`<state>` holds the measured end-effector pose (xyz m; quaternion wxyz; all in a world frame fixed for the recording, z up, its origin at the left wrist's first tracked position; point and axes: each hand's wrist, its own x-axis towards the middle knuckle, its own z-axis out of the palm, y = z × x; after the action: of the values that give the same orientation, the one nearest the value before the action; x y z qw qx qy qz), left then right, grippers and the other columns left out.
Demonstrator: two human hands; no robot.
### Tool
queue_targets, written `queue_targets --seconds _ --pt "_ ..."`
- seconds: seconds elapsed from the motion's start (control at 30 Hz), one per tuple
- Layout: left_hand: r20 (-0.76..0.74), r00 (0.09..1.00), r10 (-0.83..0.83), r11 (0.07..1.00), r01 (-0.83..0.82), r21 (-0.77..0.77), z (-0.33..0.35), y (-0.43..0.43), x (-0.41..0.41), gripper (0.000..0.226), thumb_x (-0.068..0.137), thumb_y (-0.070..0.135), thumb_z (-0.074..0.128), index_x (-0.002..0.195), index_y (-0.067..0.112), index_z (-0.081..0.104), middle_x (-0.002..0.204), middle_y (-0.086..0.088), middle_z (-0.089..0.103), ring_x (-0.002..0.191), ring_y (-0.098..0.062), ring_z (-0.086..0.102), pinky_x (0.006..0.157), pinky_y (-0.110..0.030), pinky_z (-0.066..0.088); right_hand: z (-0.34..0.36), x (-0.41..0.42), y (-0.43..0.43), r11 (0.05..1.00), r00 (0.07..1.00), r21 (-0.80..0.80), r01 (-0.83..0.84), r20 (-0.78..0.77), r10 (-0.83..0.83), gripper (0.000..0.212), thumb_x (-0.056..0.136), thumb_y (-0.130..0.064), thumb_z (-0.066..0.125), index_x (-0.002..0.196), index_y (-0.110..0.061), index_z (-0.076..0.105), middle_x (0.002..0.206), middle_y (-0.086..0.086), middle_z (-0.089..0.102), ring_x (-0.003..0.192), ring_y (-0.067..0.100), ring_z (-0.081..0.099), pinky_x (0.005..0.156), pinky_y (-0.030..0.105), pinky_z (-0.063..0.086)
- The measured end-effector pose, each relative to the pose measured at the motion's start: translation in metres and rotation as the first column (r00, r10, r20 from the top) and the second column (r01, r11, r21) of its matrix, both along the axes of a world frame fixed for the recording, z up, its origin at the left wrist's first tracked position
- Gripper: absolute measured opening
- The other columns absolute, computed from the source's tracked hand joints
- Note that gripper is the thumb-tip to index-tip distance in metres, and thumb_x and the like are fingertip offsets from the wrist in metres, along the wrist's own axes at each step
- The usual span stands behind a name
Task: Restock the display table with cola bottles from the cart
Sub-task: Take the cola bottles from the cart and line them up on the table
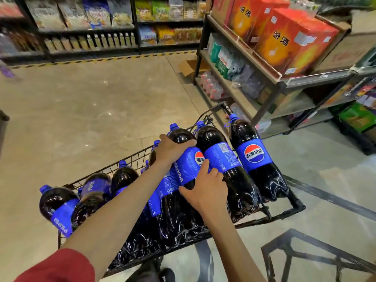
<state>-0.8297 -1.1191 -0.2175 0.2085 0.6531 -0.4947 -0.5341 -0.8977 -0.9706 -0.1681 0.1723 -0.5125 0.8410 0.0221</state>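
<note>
Both hands are clamped on one cola bottle [189, 159], which lies tilted on top of the load in the cart [293, 209], cap pointing away.

- Far left: end bottle [59, 206] lies on its side by the cart's left edge, label readable. The bottles next to it are motion-blurred.
- Red sleeve [57, 265] is cut off by the bottom edge. A bare forearm runs up and right across the load and hides the middle bottles.
- Left hand [173, 149]: fingers curled over the held bottle's shoulder, just above the blue label, thumb on the far-left side.
- Right hand [205, 190]: forearm comes in from the bottom centre. The palm is flat on the bottle's lower body, thumb stretched left across it, index finger pointing up along the label. The other fingers are tucked into the gap against the neighbour bottle [223, 159].
- Right bottle [254, 153] lies just beside the neighbour, logo up, not touched.
- The bottom layer of bottles is mostly hidden under the arms and upper bottles. Cart wheels are out of sight.
- Right: shelf rack [284, 82] with orange boxes [295, 37] on top. The packs on the lower shelves are too blurred to identify.
- Bottom right: black metal frame [305, 251], cut off by the edge, can't tell what it belongs to.
</note>
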Motion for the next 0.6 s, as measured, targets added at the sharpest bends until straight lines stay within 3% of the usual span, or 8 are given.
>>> queue_targets --seconds 0.17,0.4,0.5,0.6 --pt "-0.037 0.999 0.032 0.999 -0.033 -0.022 -0.003 -0.002 -0.003 0.133 0.031 0.078 0.078 0.140 0.017 0.032 0.137 -0.008 0.054 0.121 -0.030 0.058 0.099 -0.049 0.052 0.001 -0.008 -0.006 0.999 0.996 0.023 0.024 0.083 -0.026 0.114 0.081 -0.067 0.066 0.159 -0.010 0.006 0.143 0.016 0.042 0.131 0.034 0.042 0.103 0.041 0.040" --pt "-0.225 0.972 0.066 0.987 -0.096 -0.126 0.005 0.009 -0.007 0.101 0.036 0.064 0.087 0.116 0.030 0.035 0.124 -0.001 0.051 0.106 -0.019 0.060 0.093 -0.044 0.055 0.006 -0.026 -0.015 0.998 0.962 0.016 0.060 0.266 -0.062 0.121 0.075 -0.065 0.074 0.161 -0.015 0.005 0.153 0.015 0.038 0.138 0.032 0.042 0.105 0.039 0.040" --pt "-0.291 0.954 0.066 0.978 -0.120 -0.169 0.002 0.015 -0.006 0.096 0.039 0.061 0.088 0.117 0.037 0.036 0.125 0.002 0.053 0.109 -0.014 0.061 0.095 -0.042 0.055 0.010 -0.038 -0.008 0.999 0.930 -0.010 0.045 0.366 -0.039 0.121 0.075 -0.062 0.078 0.162 -0.023 0.004 0.156 0.004 0.040 0.140 0.022 0.045 0.106 0.032 0.039" --pt "-0.341 0.939 0.047 0.962 -0.134 -0.236 0.003 0.023 -0.006 0.085 0.042 0.058 0.092 0.106 0.054 0.036 0.125 0.003 0.057 0.111 -0.014 0.063 0.095 -0.042 0.055 0.011 -0.052 -0.001 0.994 0.858 -0.062 0.086 0.512 -0.042 0.117 0.074 -0.054 0.084 0.161 -0.031 0.010 0.151 -0.013 0.045 0.129 0.004 0.050 0.098 0.017 0.036"
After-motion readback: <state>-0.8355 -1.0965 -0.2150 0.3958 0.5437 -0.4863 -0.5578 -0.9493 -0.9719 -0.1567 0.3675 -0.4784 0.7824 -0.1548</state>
